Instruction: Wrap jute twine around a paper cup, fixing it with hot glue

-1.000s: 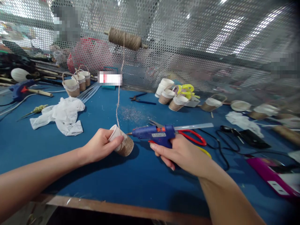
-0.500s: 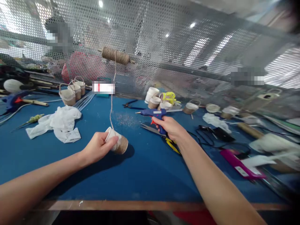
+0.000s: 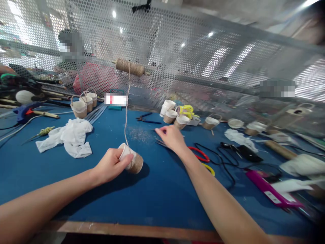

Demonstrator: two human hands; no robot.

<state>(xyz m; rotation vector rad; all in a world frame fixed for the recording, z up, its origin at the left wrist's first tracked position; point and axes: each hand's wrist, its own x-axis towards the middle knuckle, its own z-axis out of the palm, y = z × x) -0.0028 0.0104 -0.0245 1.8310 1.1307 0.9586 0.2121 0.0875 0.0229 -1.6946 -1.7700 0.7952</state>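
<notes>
My left hand (image 3: 111,166) is closed around a small paper cup (image 3: 133,162), tilted on its side just above the blue table (image 3: 157,200). The cup's lower half is wrapped in brown twine. A strand of twine (image 3: 126,112) runs up from the cup to a spool (image 3: 130,67) mounted on the perforated metal screen. My right hand (image 3: 170,137) is stretched out over the table with loose, parted fingers and nothing visible in it. It hovers right above the blades of red-handled scissors (image 3: 200,154). No glue gun shows near it.
A white cloth (image 3: 68,137) lies at the left, with twine-wrapped cup baskets (image 3: 80,107) and a blue glue gun (image 3: 24,112) behind it. More cups (image 3: 174,113), pliers (image 3: 144,118), black cables (image 3: 228,162) and a magenta case (image 3: 269,189) lie at the right. A person sits behind the screen.
My right hand held a blue glue gun by the cup, carried it away to the far side, and now shows no gun. My left hand and the cup stayed put.
</notes>
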